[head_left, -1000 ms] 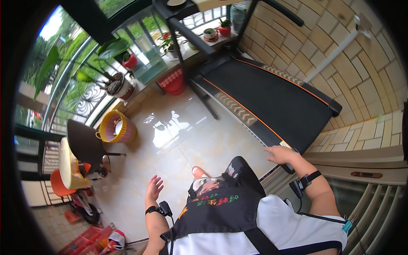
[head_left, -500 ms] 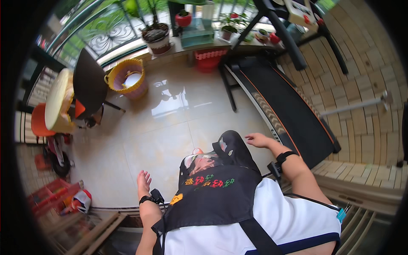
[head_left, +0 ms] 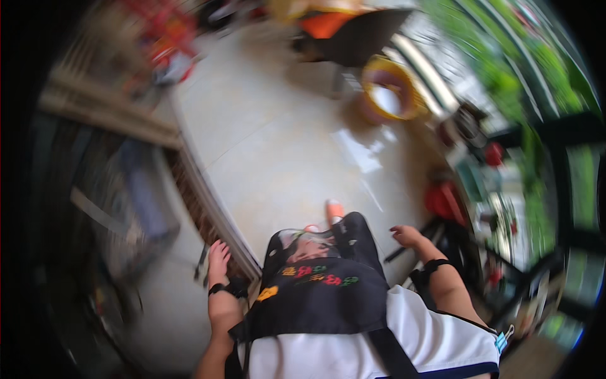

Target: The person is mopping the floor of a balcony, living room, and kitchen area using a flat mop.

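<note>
My left hand (head_left: 219, 258) hangs beside my left thigh with its fingers stretched out and nothing in it. On the other side, my right hand (head_left: 406, 236) is held out past my knee, empty, with loosely bent fingers. Each wrist wears a black strap with a small device. Between the hands is the black apron (head_left: 315, 303) with coloured lettering over my lap and legs. An orange shoe (head_left: 334, 209) shows beyond its hem, on the pale tiled floor (head_left: 259, 151).
A door track (head_left: 218, 211) runs along my left. Ahead stand a yellow-rimmed basket (head_left: 410, 104) and a dark chair (head_left: 360, 41). A red basket (head_left: 444, 202) and potted plants line the right, by the railing. Red crates (head_left: 167, 25) blur at far left.
My view has swung left: the basket and chair have shifted right, and the room beyond the door track has come in. The treadmill's belt has left view. Both hands stay empty at my sides.
</note>
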`<state>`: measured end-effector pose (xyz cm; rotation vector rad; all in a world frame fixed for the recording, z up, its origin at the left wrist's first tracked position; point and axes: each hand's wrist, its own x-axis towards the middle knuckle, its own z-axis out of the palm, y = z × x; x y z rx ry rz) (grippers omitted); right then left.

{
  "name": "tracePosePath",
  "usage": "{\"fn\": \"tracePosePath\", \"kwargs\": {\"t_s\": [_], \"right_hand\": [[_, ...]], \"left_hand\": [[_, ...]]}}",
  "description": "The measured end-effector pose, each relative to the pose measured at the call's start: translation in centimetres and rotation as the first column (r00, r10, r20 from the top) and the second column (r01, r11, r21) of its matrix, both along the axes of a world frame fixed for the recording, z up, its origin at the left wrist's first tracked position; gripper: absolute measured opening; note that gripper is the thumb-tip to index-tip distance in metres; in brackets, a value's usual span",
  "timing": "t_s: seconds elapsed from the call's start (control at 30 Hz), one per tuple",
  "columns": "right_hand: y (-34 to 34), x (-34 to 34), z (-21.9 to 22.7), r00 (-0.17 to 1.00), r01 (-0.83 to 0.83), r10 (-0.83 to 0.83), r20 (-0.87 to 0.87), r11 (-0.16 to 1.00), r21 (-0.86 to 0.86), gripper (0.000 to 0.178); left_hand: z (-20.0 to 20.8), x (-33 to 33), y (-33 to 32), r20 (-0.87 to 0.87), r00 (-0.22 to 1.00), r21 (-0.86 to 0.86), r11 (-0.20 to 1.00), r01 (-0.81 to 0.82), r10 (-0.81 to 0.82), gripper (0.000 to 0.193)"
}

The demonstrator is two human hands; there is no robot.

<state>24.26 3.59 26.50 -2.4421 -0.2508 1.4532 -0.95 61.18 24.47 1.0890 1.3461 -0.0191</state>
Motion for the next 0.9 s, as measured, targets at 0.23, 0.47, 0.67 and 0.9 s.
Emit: {"fn": "tracePosePath", "kwargs": {"t_s": [0.23,0.47,0.67,0.9], "right_hand": [[18.3,21.4,1.7,0.889,-0.345,0.264,0.373,0.923,0.168,0.027],[36.3,17.0,3.5,0.916,-0.400,0.360,0.175,0.821,0.406,0.029],[45.7,9.8,4.5,0.668,-0.735,0.744,0.010,0.657,0.167,0.030],[63.5,5.2,6.8,0.500,-0.864,0.832,0.242,0.459,0.207,0.031]], "left_hand": [[5.3,-8.8,-5.8,-0.153,0.919,-0.031,0.927,-0.373,0.364,0.043],[2.7,-17.9,-6.6,-0.200,0.826,-0.229,0.795,-0.563,0.527,0.046],[2.2,-19.2,3.9,-0.037,0.819,-0.097,0.814,-0.573,0.572,0.043],[5.6,-24.0,16.6,-0.031,0.803,-0.005,0.804,-0.595,0.595,0.041]]}}
